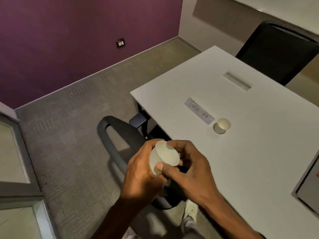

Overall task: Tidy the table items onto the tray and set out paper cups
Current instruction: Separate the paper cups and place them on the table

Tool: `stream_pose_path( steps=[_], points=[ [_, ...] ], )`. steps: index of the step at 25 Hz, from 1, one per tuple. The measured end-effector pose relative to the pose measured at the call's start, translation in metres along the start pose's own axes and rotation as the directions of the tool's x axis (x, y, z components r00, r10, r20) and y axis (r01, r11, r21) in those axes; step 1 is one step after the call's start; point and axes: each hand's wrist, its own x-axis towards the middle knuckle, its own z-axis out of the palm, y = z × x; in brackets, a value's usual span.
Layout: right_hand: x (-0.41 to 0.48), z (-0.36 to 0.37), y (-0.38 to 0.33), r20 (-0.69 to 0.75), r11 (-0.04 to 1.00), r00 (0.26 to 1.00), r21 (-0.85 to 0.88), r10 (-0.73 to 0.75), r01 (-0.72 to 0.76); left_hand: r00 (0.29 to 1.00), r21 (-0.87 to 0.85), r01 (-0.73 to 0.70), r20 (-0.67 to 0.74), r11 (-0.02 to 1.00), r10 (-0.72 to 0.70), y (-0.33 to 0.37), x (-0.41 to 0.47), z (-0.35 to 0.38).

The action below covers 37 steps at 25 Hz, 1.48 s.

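Presently, worktop: the pale grey rectangular worktop (250, 152) is seen from its near corner, with a paper label strip (199, 110) bearing handwriting laid flat on it.
Tray: a dark-rimmed grey tray (309, 183) is only partly seen at the right edge; its contents cannot be made out.
Hands: the left hand (139, 171) is wrapped around the wall of the held cup, and the right hand (188, 169) is pinched on its rim with thumb and forefinger; both are closed on it, off the worktop's near edge.
Held cup: a small off-white paper cup (164, 156) is tilted, mouth toward the camera; whether a second cup is nested inside cannot be told.
Set cup: another small off-white paper cup (222, 125) stands upside down just beside the label strip.
Advice: if cups are being separated, the rim should be pulled lightly, without crushing the wall.
Placement: the cup would best be set near the first, well apart from the edge.
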Motion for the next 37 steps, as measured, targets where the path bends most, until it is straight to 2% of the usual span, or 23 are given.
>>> stream_pose_path(
  steps=[4, 9, 19, 25, 33, 37],
  points=[
    [-0.020, 0.089, -0.052, -0.025, 0.996, 0.996, 0.013, -0.089, 0.089, 0.999, -0.007, -0.030, 0.039, 1.000, 0.031, -0.032, -0.032, -0.098],
    [-0.032, 0.170, -0.105, 0.033, 0.986, 0.985, -0.022, -0.167, 0.168, 0.999, 0.091, -0.022, -0.039, 0.996, 0.026, -0.066, -0.063, -0.197],
    [0.018, 0.279, -0.145, 0.100, 0.968, 0.965, -0.041, -0.242, 0.247, 0.987, 0.024, 0.024, -0.160, 0.999, -0.020, -0.120, -0.048, -0.294],
    [0.085, 0.331, -0.142, 0.046, 0.979, 0.978, 0.004, -0.206, 0.206, 0.992, 0.066, 0.034, -0.122, 0.997, -0.026, -0.165, 0.017, -0.340],
    [0.238, 0.393, -0.138, 0.002, 0.994, 0.994, 0.036, -0.108, 0.108, 0.999, 0.146, 0.040, 0.018, 0.989, -0.043, -0.224, 0.177, -0.402],
    [0.317, 0.413, -0.151, -0.010, 0.997, 0.997, 0.034, -0.073, 0.073, 0.997, 0.132, 0.040, 0.058, 0.991, -0.048, -0.242, 0.260, -0.428]
  ],
)
